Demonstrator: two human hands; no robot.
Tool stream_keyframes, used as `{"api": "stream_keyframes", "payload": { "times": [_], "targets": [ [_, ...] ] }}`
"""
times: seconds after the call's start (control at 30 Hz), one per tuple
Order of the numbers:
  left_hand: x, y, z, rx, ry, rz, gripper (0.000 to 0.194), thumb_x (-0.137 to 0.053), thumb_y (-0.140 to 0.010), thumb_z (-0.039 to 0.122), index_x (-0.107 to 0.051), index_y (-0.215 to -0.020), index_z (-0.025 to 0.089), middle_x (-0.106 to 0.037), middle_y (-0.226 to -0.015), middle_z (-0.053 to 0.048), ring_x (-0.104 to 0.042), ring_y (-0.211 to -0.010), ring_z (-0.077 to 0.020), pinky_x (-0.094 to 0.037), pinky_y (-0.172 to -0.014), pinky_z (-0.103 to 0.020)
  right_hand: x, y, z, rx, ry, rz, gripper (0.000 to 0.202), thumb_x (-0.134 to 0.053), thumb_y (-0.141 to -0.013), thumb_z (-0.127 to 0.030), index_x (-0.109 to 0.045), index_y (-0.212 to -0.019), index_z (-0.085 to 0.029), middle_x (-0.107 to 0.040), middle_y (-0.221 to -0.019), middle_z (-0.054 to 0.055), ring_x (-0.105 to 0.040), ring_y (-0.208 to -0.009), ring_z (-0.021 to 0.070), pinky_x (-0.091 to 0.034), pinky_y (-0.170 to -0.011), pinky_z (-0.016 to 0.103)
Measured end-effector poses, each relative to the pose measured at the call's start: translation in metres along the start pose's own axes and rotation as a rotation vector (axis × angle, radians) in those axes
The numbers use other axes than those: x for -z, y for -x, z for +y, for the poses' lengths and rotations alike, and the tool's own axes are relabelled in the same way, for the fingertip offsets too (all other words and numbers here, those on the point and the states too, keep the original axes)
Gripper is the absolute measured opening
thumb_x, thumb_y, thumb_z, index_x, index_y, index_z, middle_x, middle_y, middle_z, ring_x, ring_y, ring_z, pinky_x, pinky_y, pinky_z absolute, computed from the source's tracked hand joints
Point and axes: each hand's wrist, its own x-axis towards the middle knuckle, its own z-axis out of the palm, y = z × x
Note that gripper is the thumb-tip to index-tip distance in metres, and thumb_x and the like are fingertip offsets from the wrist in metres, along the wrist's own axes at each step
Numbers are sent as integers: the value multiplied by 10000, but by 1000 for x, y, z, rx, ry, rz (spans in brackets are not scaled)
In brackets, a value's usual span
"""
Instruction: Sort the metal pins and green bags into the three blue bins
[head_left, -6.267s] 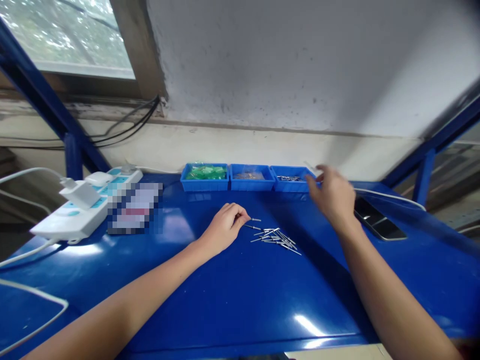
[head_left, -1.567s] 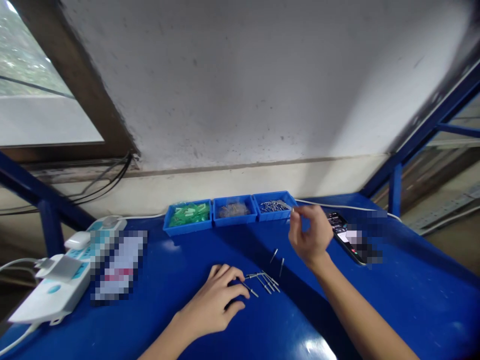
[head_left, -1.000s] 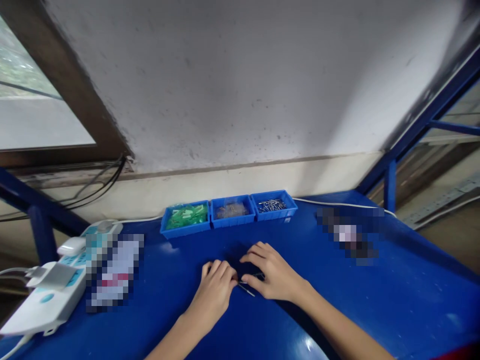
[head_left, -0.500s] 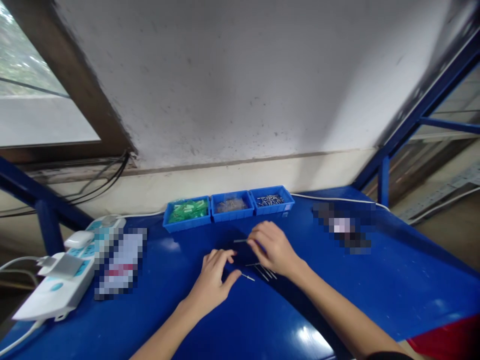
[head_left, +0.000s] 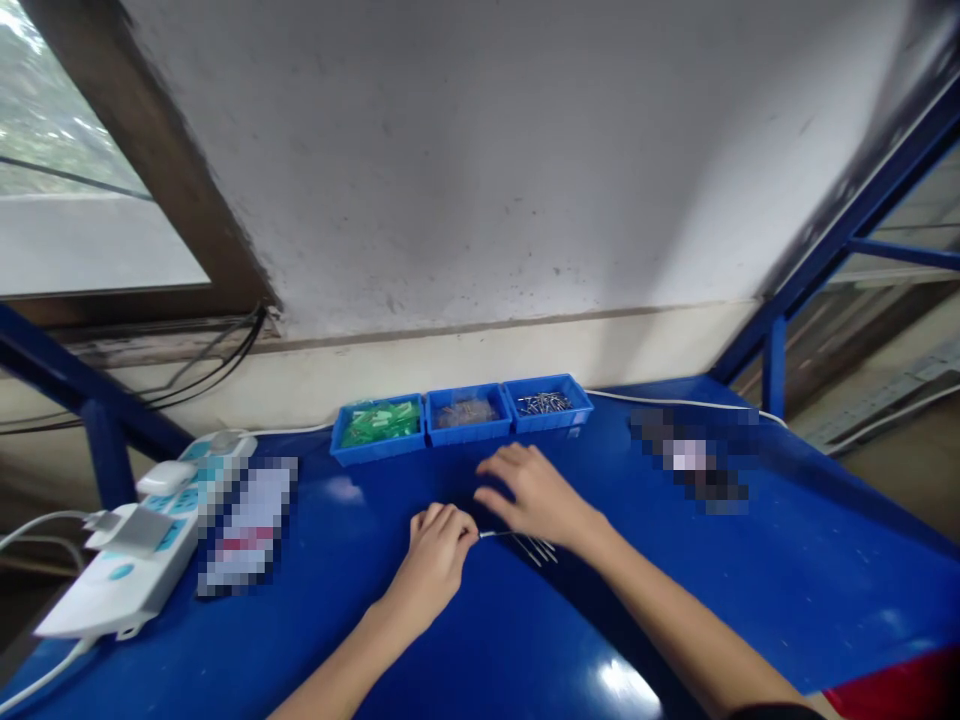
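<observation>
Your left hand [head_left: 437, 552] pinches a blind rivet [head_left: 489, 534] pointing rightward, toward loose rivets [head_left: 535, 557] nearer your right hand [head_left: 538, 497], its fingers parted.

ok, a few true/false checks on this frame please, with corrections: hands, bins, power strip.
1. Three blue bins stand side by side on the table. True.
2. The green pieces are in the middle bin. False: they are in the left bin.
3. A thin metal piece sticks out from the left hand's fingers. True.
4. The right hand is inside the right bin. False: it is in front of the bins.
5. The power strip lies left of the bins. True.
</observation>
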Motion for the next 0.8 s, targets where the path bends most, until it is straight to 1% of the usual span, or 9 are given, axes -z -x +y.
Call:
{"api": "stream_keyframes", "payload": {
  "times": [0.1,0.27,0.43,0.5,0.57,0.63,0.7,0.73,0.8],
  "targets": [
    [1,-3,-7,82,142,66,215,-328,-934,219,-486,-792,190,-554,-801,-31,-505,-815,-200,-391,-740,-347,-16,18,-22,149,-22,-50,163,-443,-903,-320,-565,-877,-215,-628,-824,31,-537,-795,194,-366,-719,326],
    [1,-4,-12,122,304,144,228,-343,-932,287,-509,-804,196,-544,-785,-28,-517,-781,-181,-422,-730,-312,-23,18,-23,177,5,-22,135,-412,-895,-169,-545,-872,-181,-612,-808,31,-518,-754,175,-378,-697,296],
    [1,-3,-8,121,386,166,205,-362,-932,310,-519,-868,195,-545,-814,-23,-536,-783,-165,-431,-746,-303,-8,11,-16,191,58,18,181,-393,-911,-208,-548,-824,-174,-598,-742,38,-510,-695,181,-357,-647,319],
    [2,-3,-3,107,362,159,179,-392,-927,320,-522,-972,205,-562,-874,-31,-539,-858,-177,-420,-799,-325,8,7,-8,161,71,134,196,-374,-921,-215,-541,-832,-164,-603,-740,48,-517,-673,175,-362,-634,317],
    [4,-5,3,65,247,117,192,-449,-909,327,-525,-1060,236,-575,-929,-31,-523,-932,-199,-386,-845,-369,29,2,4,117,78,401,172,-375,-921,-211,-532,-871,-162,-616,-763,56,-542,-688,163,-382,-635,299],
    [5,-8,10,5,95,54,213,-518,-878,329,-544,-1083,277,-577,-970,-22,-503,-973,-219,-343,-866,-411,49,-4,20,16,110,759,150,-384,-919,-218,-525,-916,-168,-628,-793,61,-569,-722,156,-398,-651,286],
    [2,-12,17,-40,-19,9,179,-562,-854,319,-581,-1030,297,-569,-987,-16,-487,-983,-229,-313,-864,-431,62,-10,39,-169,186,961,178,-370,-923,-242,-529,-954,-167,-633,-800,70,-581,-731,162,-402,-670,298],
    [0,-14,19,-53,-52,-4,135,-559,-856,304,-596,-985,290,-565,-980,-16,-481,-980,-228,-306,-856,-428,65,-13,47,-278,236,943,203,-371,-922,-265,-537,-972,-161,-635,-789,74,-584,-725,173,-400,-672,312],
    [-6,-16,23,-68,-89,-16,83,-514,-879,249,-597,-881,250,-559,-935,-20,-475,-950,-217,-303,-833,-412,62,-12,60,-442,317,672,250,-402,-908,-315,-563,-994,-146,-639,-753,83,-590,-707,203,-395,-663,339]
  ]
}}
